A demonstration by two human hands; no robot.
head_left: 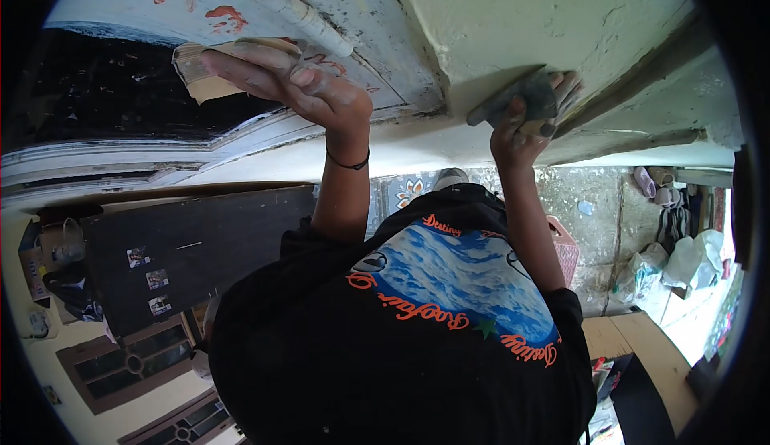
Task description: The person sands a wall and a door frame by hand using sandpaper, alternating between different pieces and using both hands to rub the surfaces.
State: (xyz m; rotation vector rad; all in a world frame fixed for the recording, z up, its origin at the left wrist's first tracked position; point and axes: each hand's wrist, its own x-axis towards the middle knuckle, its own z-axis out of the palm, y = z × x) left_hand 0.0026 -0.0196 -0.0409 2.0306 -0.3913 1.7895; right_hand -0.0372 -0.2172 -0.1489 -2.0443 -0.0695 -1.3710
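My left hand, dusted with pale smears, holds a piece of cardboard along its outstretched fingers. A dark opening in the painted frame lies behind it. In my right hand is a dark grey flat scraper, gripped between thumb and fingers, its long edge right at the pale green wall. The fingers of that hand also carry whitish smears. A dark band circles my left wrist.
A white pipe runs along the stained wall between the hands. Below are a black panel with small pictures, a pink plastic item, bags, footwear and a wooden surface.
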